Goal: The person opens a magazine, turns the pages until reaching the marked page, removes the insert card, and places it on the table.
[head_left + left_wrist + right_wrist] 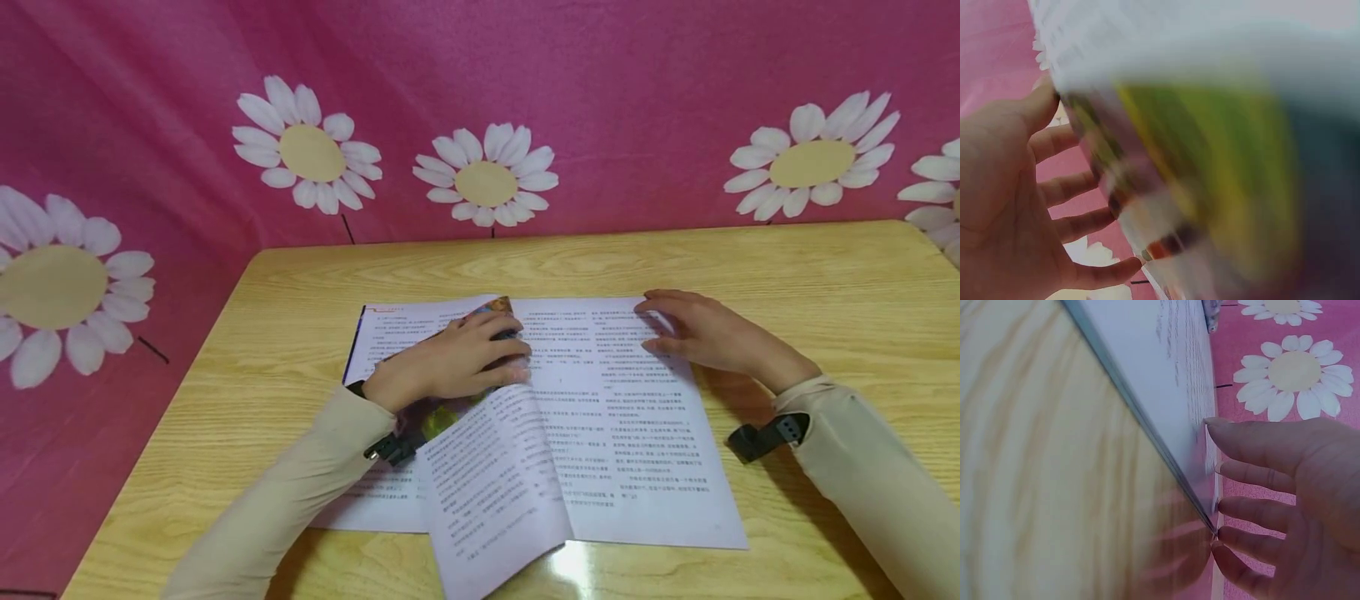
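Note:
An open magazine [652, 467] with printed text lies on the table. One of its pages [498, 500] is lifted and curved over the left half, its near end bent towards the person. My left hand [468, 354] lies against this lifted page, fingers spread and fairly straight. In the left wrist view the fingertips touch the page's colourful picture side [1210, 169], which is blurred. My right hand [708, 333] rests at the far right corner of the magazine. The right wrist view has its fingers [1257, 512] extended, with tips at the magazine's edge [1141, 419].
The wooden table [247, 367] extends around the magazine on every side. Behind it hangs a pink cloth [622, 108] with large white daisies. A dark camera strap [772, 437] is worn on the right wrist, and another [393, 446] on the left.

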Demonstrator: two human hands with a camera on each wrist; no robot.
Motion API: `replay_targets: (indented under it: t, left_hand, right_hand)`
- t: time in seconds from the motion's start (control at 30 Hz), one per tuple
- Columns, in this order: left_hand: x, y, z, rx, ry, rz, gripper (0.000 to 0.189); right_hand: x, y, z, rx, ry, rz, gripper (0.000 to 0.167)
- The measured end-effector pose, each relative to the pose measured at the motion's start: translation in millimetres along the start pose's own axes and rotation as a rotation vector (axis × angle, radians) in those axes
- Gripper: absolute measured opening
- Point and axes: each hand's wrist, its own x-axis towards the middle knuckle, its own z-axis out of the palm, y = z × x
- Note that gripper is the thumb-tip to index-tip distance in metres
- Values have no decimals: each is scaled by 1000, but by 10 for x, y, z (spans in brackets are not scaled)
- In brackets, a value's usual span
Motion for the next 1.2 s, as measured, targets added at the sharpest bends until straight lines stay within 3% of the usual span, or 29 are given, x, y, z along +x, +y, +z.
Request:
replay_targets:
  t: [0.37,0.5,0.7,0.83,1.0,1.2]
  left_hand:
    - [-172,-128,138,-69,-34,-79,56]
    - [-226,-157,157,-115,-75,-111,65]
    - [-301,-86,153,-45,-160,-210,66]
    - [-300,52,118,-5,-202,-244,65]
    - [-248,217,86,-28,-235,-254,73]
    - [-104,218,72,-38,-253,-259,94]
  right_hand:
    - [5,-27,4,-2,-11,15,53]
    - [2,-20,6,2,-8,17,54]
    - [0,-17,5,-3,-11,27,56]
    - [-3,-6,0,-19,-9,24,59]
    - [0,2,-8,-44,-4,21,66]
    - [23,-12,7,-45,9,15,66]
